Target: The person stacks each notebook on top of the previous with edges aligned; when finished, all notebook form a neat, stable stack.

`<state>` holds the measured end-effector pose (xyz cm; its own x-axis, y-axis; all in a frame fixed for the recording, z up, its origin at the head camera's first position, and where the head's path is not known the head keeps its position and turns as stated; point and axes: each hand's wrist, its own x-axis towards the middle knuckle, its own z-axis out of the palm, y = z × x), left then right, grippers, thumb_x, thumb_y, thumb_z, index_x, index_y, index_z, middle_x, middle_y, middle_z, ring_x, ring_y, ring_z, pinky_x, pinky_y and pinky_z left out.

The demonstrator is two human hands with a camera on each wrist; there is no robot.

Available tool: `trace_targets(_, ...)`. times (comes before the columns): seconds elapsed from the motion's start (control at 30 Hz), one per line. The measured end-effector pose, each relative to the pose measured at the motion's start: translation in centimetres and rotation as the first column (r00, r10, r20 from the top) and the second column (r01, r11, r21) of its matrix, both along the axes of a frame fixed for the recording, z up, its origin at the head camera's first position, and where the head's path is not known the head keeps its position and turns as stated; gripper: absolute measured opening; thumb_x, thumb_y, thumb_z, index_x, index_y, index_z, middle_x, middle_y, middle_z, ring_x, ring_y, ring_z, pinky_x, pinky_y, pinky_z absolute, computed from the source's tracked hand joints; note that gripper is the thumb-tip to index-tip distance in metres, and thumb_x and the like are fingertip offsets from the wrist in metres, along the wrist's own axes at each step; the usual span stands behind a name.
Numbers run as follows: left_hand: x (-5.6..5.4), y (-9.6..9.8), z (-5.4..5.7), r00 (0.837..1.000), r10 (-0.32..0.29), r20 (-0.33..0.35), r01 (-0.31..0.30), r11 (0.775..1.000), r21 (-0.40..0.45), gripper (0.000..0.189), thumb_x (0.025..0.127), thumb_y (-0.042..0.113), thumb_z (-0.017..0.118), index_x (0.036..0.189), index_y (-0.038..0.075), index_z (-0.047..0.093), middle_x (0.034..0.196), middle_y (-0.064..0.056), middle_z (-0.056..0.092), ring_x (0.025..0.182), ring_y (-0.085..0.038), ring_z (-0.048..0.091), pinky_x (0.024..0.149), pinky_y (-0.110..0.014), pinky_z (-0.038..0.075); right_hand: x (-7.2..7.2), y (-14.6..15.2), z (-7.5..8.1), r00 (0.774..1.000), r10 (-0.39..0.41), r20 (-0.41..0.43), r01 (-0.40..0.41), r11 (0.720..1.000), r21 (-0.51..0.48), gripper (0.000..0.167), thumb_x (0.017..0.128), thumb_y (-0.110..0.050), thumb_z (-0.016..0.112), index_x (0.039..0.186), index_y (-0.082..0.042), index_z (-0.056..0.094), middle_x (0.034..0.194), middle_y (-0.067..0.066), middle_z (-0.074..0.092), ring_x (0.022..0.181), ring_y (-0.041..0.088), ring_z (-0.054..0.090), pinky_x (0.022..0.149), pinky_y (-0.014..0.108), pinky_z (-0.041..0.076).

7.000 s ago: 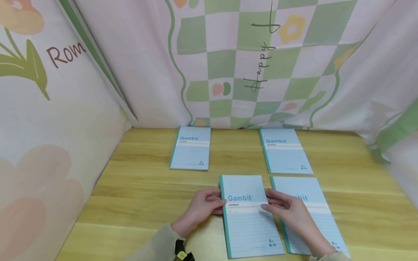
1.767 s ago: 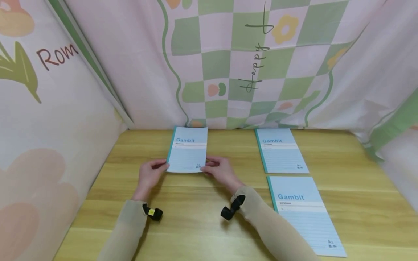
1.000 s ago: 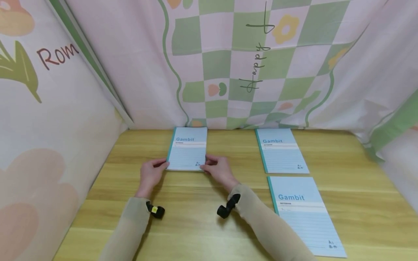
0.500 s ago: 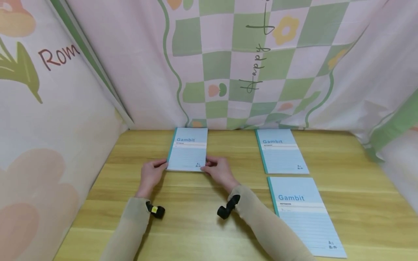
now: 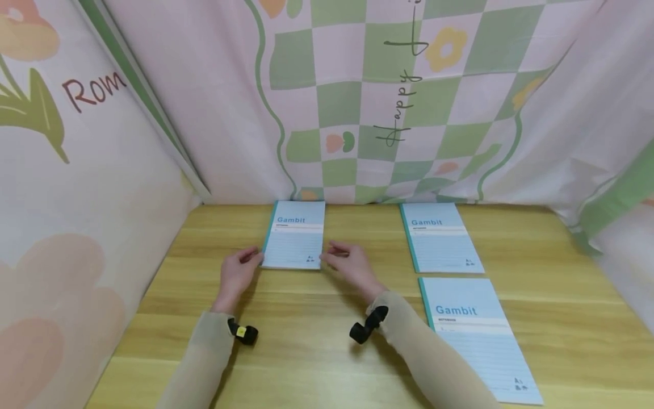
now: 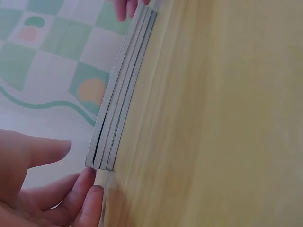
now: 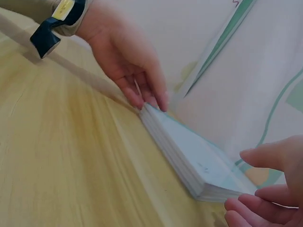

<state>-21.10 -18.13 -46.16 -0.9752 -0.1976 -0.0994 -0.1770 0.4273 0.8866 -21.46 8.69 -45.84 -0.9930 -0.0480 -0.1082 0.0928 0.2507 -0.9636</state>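
A neat stack of light-blue Gambit notebooks [image 5: 293,236] lies flat at the back left of the table; the left wrist view shows several edges layered in the stack [image 6: 120,90]. My left hand [image 5: 237,278] is at its near left corner, fingertips touching the edges and the thumb lifted away in the left wrist view. At the near right corner is my right hand [image 5: 352,267], its fingers relaxed and the thumb apart from the top cover. In the right wrist view the right hand [image 7: 270,184] sits just beside the stack's corner, and whether a fingertip touches it I cannot tell.
Two more Gambit notebooks lie at the right, one at the back [image 5: 441,238] and a larger-looking one in front [image 5: 485,346], partly covered by my right sleeve [image 5: 424,352]. A patterned curtain [image 5: 342,102] borders the wooden table [image 5: 296,352] behind.
The notebook both hands held at front centre 7 seconds ago now lies on the back-left stack. In the last half second the right hand has loosened and drawn slightly right.
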Motion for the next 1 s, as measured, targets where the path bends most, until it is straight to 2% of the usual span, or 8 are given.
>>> trace_targets(0.17,0.5,0.0,0.8,0.997,0.035,-0.073,-0.030,0.997,0.071,0.042,0.100,0.022,0.067,0.133,-0.004,0.062,0.127,-0.022,0.064,0.118,-0.033,0.059,0.102,-0.044,0.048,0.6,1.3,1.2,1.000,0.010,-0.005,-0.010,1.000,-0.017,0.059,0.093,-0.025,0.077,0.143,-0.002,0.057,0.128,0.013,0.066,0.114,0.027,0.065,0.095,0.040,0.054)
trace_targets(0.4,1.3,0.4,2.4,0.993,0.026,-0.111,-0.018,0.997,0.073,0.042,0.100,0.022,0.068,0.134,-0.002,0.063,0.128,-0.020,0.065,0.118,-0.031,0.060,0.101,-0.043,0.049,1.9,3.4,2.7,0.999,0.032,-0.023,-0.033,0.998,-0.056,0.066,0.092,-0.034,0.078,0.147,-0.007,0.053,0.142,0.011,0.058,0.123,0.026,0.060,0.102,0.043,0.050)
trace_targets(0.6,2.1,1.3,3.2,0.987,-0.069,-0.143,0.081,0.993,0.080,0.045,0.100,0.024,0.069,0.136,-0.003,0.061,0.129,-0.017,0.065,0.118,-0.028,0.060,0.098,-0.042,0.052,3.1,5.4,3.4,0.999,0.044,-0.025,-0.045,0.998,-0.040,0.071,0.090,-0.045,0.078,0.148,-0.012,0.053,0.146,0.008,0.056,0.127,0.023,0.057,0.104,0.041,0.048)
trace_targets(0.73,2.8,2.4,3.7,0.978,-0.122,-0.169,0.135,0.989,0.066,0.045,0.100,0.023,0.069,0.136,-0.002,0.061,0.124,-0.015,0.067,0.114,-0.028,0.063,0.096,-0.042,0.054,3.8,6.9,3.6,0.999,0.041,-0.023,-0.040,0.999,0.009,0.074,0.089,-0.048,0.077,0.149,-0.012,0.052,0.146,0.007,0.055,0.128,0.024,0.057,0.104,0.041,0.048)
trace_targets(0.87,3.3,3.4,3.8,0.972,-0.156,-0.174,0.173,0.981,0.090,0.044,0.099,0.022,0.070,0.135,-0.001,0.062,0.120,-0.013,0.069,0.112,-0.026,0.064,0.095,-0.040,0.054,4.3,8.4,3.2,0.998,0.037,-0.045,-0.035,0.998,0.049,0.074,0.091,-0.047,0.076,0.149,-0.010,0.051,0.146,0.010,0.055,0.127,0.026,0.057,0.104,0.043,0.048)
trace_targets(1.0,3.8,4.4,3.6,0.971,-0.189,-0.149,0.206,0.973,0.105,0.043,0.098,0.023,0.071,0.135,0.000,0.063,0.119,-0.011,0.070,0.111,-0.025,0.065,0.095,-0.038,0.055,4.8,10.0,2.7,0.998,0.028,-0.047,-0.024,0.996,0.082,0.077,0.090,-0.050,0.076,0.150,-0.008,0.050,0.146,0.010,0.055,0.127,0.026,0.057,0.105,0.044,0.048)
